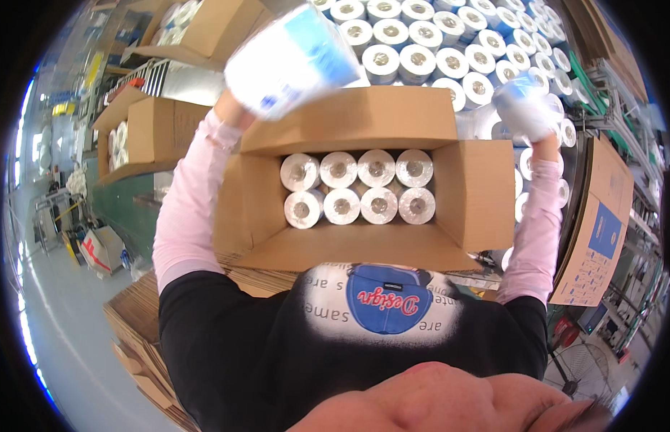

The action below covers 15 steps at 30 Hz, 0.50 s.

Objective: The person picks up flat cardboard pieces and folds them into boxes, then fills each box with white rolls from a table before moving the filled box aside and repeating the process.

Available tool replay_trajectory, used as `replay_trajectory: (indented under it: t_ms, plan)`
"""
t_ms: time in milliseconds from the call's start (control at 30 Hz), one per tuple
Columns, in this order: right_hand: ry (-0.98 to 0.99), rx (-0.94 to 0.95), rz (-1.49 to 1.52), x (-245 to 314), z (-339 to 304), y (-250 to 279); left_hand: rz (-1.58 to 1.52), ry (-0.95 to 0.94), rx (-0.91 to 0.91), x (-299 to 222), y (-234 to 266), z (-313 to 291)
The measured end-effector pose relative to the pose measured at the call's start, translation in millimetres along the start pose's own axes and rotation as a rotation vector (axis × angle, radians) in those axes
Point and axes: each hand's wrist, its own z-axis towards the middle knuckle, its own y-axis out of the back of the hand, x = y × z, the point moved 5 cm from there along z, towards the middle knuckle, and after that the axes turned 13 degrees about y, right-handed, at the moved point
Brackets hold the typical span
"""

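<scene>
My left hand (233,111) is raised above the box's far left corner and closed on a white-and-blue plastic-wrapped paper roll (292,65). That roll is blurred by motion and hides most of the fingers. Out to the right, my right hand (545,147) is closed on another wrapped paper roll (524,108), smaller in view and also blurred, its fingers hidden. Between my arms stands an open cardboard box (349,119) with its flaps spread outward. Inside it, several white rolls (341,207) stand upright in two rows, toward the box's far side.
Many upright wrapped rolls (418,61) crowd the surface beyond the box and to its right. Other open boxes (158,133) holding rolls are at the left. Flattened cardboard (137,309) is stacked near left. A printed carton (594,223) stands right, near a fan (580,367).
</scene>
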Motion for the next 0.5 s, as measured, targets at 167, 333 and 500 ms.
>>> replay_trajectory:
  t_ms: [167, 333, 500]
  plan:
    - [0.384, 0.743, 0.331, 198.1, -85.7, -91.3, 1.084, -0.025, -0.059, 35.6, -37.8, -115.7]
    - [0.980, 1.155, -0.467, 278.7, -211.9, -269.6, 1.985, 0.051, -0.295, 83.4, -56.1, -143.5]
    - [1.240, 1.044, -0.574, 208.4, -284.2, -358.5, 2.119, 0.385, -0.172, 183.9, 19.8, -107.7]
